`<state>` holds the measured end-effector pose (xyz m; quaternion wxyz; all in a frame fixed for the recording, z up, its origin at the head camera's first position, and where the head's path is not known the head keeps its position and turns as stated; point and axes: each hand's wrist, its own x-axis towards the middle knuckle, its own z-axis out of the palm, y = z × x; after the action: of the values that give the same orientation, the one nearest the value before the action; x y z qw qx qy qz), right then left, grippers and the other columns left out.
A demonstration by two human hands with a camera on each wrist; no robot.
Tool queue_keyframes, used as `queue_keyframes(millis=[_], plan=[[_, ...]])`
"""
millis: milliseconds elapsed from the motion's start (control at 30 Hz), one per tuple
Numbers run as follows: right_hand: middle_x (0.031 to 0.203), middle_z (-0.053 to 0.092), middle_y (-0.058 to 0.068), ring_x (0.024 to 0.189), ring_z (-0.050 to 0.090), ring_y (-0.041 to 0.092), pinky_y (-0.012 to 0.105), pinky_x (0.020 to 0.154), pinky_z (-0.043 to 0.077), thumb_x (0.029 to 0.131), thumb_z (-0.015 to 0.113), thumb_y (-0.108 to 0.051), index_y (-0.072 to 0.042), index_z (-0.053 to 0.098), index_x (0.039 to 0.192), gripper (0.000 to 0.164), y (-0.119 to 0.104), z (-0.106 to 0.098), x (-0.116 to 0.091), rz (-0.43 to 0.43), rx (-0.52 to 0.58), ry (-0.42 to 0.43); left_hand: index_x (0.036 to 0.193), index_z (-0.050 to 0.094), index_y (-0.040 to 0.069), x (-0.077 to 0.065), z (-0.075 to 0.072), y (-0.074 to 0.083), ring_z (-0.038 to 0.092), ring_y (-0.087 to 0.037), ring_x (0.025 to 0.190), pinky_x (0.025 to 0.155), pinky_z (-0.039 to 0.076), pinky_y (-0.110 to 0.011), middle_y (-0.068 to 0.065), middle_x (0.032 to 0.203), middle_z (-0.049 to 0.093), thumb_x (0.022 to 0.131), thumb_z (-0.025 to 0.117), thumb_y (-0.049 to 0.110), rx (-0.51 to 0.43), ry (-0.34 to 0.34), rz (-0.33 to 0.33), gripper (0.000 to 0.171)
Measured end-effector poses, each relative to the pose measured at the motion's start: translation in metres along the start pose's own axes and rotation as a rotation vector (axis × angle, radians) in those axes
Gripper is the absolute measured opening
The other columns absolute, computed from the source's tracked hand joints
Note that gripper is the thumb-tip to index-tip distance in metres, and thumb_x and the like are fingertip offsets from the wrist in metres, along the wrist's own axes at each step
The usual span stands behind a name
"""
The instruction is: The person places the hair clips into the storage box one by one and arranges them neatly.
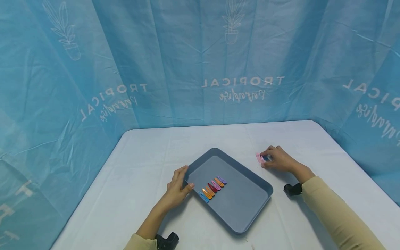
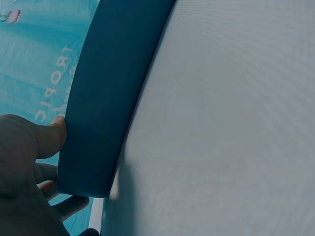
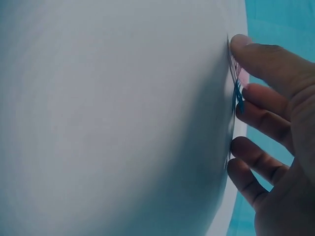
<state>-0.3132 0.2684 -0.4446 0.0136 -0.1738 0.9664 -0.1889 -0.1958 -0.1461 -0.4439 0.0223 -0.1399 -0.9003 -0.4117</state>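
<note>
A grey rectangular tray (image 1: 247, 205) lies at an angle on the white table. My left hand (image 1: 177, 187) holds its left corner, thumb at the rim and fingers round the other side; in the left wrist view the thumb meets the tray's wall (image 2: 98, 113). Inside the tray, several coloured snap hair clips (image 1: 212, 188) lie side by side in a slanting row. Beyond the tray's right side, my right hand (image 1: 279, 159) pinches at a blue hair clip (image 1: 266, 158), partly hidden by the fingers. Pink hair clips (image 1: 260, 158) lie right at its fingertips.
A white cloth covers the table (image 1: 150, 149). Blue printed curtains (image 1: 187, 62) hang behind it and along both sides. A black wrist strap mount sits on each wrist, the right one (image 1: 293, 189) low over the table.
</note>
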Motion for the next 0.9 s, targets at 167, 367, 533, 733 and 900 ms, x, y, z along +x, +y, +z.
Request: queue_keyframes(millis=[167, 367, 533, 733, 900], plan=[[0.118, 0.059, 0.015, 0.105, 0.048, 0.03, 0.051, 0.089, 0.043, 0.08, 0.074, -0.031, -0.006, 0.063, 0.121, 0.049, -0.003, -0.004, -0.002, -0.016, -0.003, 0.005, 0.149, 0.023, 0.003, 0.0, 0.0, 0.0, 0.023, -0.039, 0.141, 0.099, 0.017, -0.067, -0.018, 0.152, 0.023, 0.094, 0.057, 0.021, 0.004, 0.002, -0.001, 0.067], [0.12, 0.059, 0.015, 0.107, 0.047, 0.03, 0.05, 0.09, 0.043, 0.08, 0.074, -0.032, -0.006, 0.063, 0.122, 0.05, -0.013, -0.012, -0.003, -0.032, 0.011, 0.02, 0.149, 0.022, 0.003, 0.0, 0.0, 0.0, 0.023, -0.04, 0.141, 0.099, 0.016, -0.067, -0.018, 0.152, 0.023, 0.094, 0.057, 0.02, 0.005, -0.003, -0.004, 0.067], [0.119, 0.059, 0.013, 0.107, 0.046, 0.029, 0.048, 0.088, 0.044, 0.08, 0.074, -0.032, -0.007, 0.062, 0.122, 0.051, -0.021, -0.02, -0.003, -0.062, 0.026, 0.049, 0.149, 0.023, 0.002, 0.0, -0.001, 0.001, 0.024, -0.04, 0.141, 0.1, 0.015, -0.068, -0.018, 0.151, 0.023, 0.094, 0.057, 0.02, 0.0, 0.0, -0.003, 0.067], [0.116, 0.06, 0.011, 0.103, 0.047, 0.027, 0.042, 0.082, 0.043, 0.08, 0.075, -0.028, -0.006, 0.061, 0.124, 0.051, -0.032, -0.028, -0.004, -0.144, 0.034, 0.083, 0.149, 0.022, 0.003, 0.0, 0.0, 0.001, 0.023, -0.04, 0.141, 0.099, 0.016, -0.068, -0.018, 0.151, 0.023, 0.094, 0.057, 0.02, 0.002, -0.004, -0.005, 0.067], [0.118, 0.06, 0.012, 0.102, 0.047, 0.025, 0.041, 0.082, 0.043, 0.08, 0.075, -0.029, -0.007, 0.061, 0.125, 0.052, -0.044, -0.034, -0.004, -0.192, 0.057, 0.096, 0.149, 0.022, 0.002, 0.0, 0.0, 0.001, 0.023, -0.04, 0.14, 0.099, 0.016, -0.068, -0.019, 0.151, 0.023, 0.094, 0.057, 0.02, -0.002, -0.004, -0.003, 0.067]])
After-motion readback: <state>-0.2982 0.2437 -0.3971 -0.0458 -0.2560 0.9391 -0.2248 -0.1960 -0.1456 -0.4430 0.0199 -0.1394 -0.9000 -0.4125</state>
